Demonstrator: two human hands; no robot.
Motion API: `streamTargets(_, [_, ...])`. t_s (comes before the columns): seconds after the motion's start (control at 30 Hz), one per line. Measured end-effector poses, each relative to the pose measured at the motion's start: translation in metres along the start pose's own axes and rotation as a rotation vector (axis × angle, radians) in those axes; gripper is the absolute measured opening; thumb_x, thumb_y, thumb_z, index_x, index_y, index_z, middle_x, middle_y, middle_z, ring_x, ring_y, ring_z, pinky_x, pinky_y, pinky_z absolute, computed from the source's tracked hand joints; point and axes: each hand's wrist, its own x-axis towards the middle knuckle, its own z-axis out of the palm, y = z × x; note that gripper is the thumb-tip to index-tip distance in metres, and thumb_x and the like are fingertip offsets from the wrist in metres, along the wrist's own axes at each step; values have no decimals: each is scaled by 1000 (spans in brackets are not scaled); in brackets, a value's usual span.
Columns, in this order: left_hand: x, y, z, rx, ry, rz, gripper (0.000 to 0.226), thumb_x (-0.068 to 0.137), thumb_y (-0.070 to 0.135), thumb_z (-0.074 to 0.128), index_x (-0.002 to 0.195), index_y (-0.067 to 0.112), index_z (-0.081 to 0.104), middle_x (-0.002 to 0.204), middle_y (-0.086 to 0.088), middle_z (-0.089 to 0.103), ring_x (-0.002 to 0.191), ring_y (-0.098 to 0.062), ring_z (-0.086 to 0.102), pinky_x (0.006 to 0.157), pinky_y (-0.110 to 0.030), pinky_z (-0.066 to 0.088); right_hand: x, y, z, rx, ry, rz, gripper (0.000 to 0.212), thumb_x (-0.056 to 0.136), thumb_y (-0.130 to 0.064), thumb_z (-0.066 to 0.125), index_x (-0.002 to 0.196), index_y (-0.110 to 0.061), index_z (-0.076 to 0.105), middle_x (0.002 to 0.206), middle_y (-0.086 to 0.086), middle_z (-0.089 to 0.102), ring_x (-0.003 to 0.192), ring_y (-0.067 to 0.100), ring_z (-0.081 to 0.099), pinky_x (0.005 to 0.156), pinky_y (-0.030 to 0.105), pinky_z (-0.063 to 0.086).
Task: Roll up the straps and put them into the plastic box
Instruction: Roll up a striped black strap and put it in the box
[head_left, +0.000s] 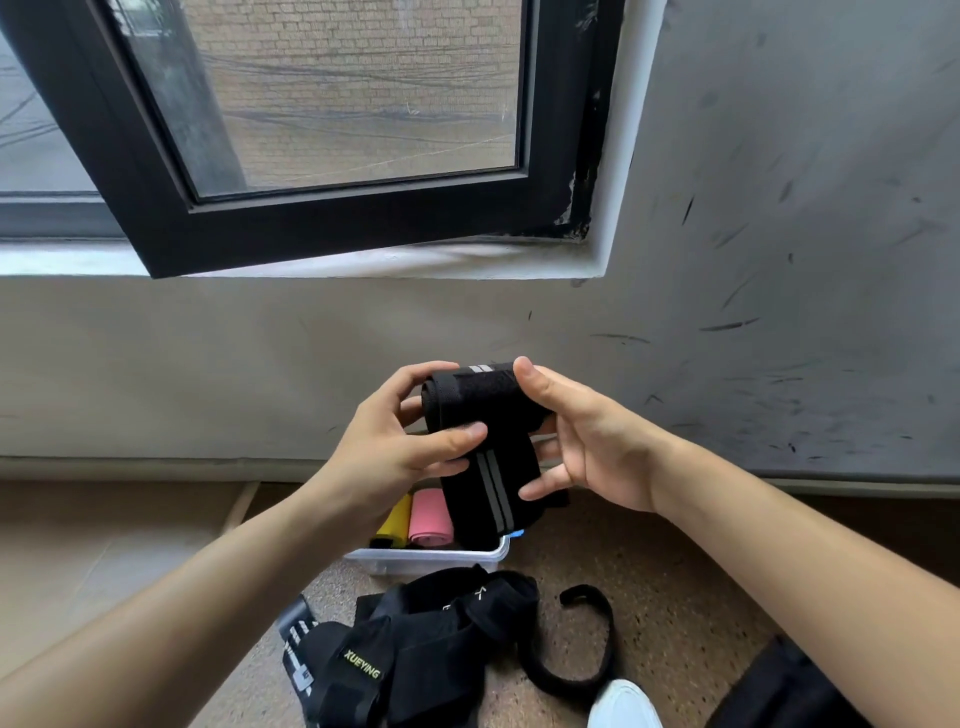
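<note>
a: hands?
b: both of yours are on one black strap, held in the air above the plastic box. your left hand grips the left end of the roll: fingers curled over the top, thumb pressed flat on the front of the wrap. your right hand grips the right end: thumb on top, upper fingers behind. its lower fingers are loosely curled and touch the edge of the hanging tail.
a: counts?
b: two hands, one strap in them, one box. in the box there's one yellow roll and one pink roll, side by side in the left half. there's also a bit of blue at the near right corner, mostly hidden by the tail. on the floor, just in front of the box's near edge, lies a tangled pile of black straps. can't count them. one carries a "xueying" label. one more black strap lies in an open loop right of the pile. one white shoe too.
a: orientation?
b: the rolled part's long axis runs left to right between your hands. the tail hangs down from it toward the box, leaning slightly right, with two grey stripes along its length. its lower end covers the box's right half. can't tell if it touches.
</note>
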Motion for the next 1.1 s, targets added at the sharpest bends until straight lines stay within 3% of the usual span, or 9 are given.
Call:
streamTargets(0.1, [1,-1,2,63,-29,25,59,78,-3,80,128,25,63,116,-5,70,88,-16,74,65,-30,59,0,0,0,21,55,-19,49,91,-57,61,128,-25,63,121,5,67,92,24,73,64,36,58])
streamTargets(0.2, [3,0,-1,47,-56,-14,74,72,-7,86,132,29,62,125,-7,68,92,-19,75,62,-30,59,2,2,-1,71,66,-51,41,91,-44,67,126,-24,62,112,2,68,89,22,72,66,35,58])
streamTargets(0.3, [3,1,-4,57,-84,-104,70,68,15,85,132,31,61,126,-6,72,105,-23,75,66,-33,59,3,2,-4,141,67,-102,46,86,-37,72,129,-25,59,108,2,70,91,25,73,71,39,59])
streamTargets(0.57, [1,9,-5,48,-109,-301,62,80,62,73,131,27,64,122,-8,75,91,-26,75,67,-29,59,4,11,-3,18,121,-267,55,89,-8,74,136,-32,56,138,6,56,105,33,74,71,45,62])
streamTargets(0.7, [1,6,-5,22,-32,-251,44,84,55,71,119,28,66,102,1,73,74,-19,73,53,-21,52,5,16,1,-156,125,-353,64,86,0,78,136,-33,55,127,10,61,99,25,74,63,40,62])
streamTargets(0.8, [3,3,-9,7,-14,-202,49,78,43,83,121,24,67,101,2,70,71,-19,71,52,-20,50,5,20,1,-243,121,-351,68,84,4,78,137,-33,56,124,6,62,99,25,73,62,42,62])
streamTargets(0.87, [4,1,-13,-4,-20,-167,50,75,39,81,120,23,67,106,1,72,81,-23,74,62,-26,55,4,19,-1,-202,76,-290,61,86,-2,78,135,-33,59,123,8,63,97,28,74,64,42,62])
streamTargets(0.97, [7,-4,-19,-16,-28,-102,47,74,29,83,117,25,67,107,-4,75,97,-31,75,86,-47,59,3,15,-1,-47,-18,-141,42,92,-36,70,132,-27,62,121,12,68,100,29,73,67,40,60])
streamTargets(1.1, [6,-11,-20,32,-29,-18,48,73,20,85,118,24,67,110,-11,73,102,-33,74,86,-59,59,8,16,-1,-75,13,-82,48,87,-56,60,126,-29,67,118,7,72,103,27,73,75,43,61])
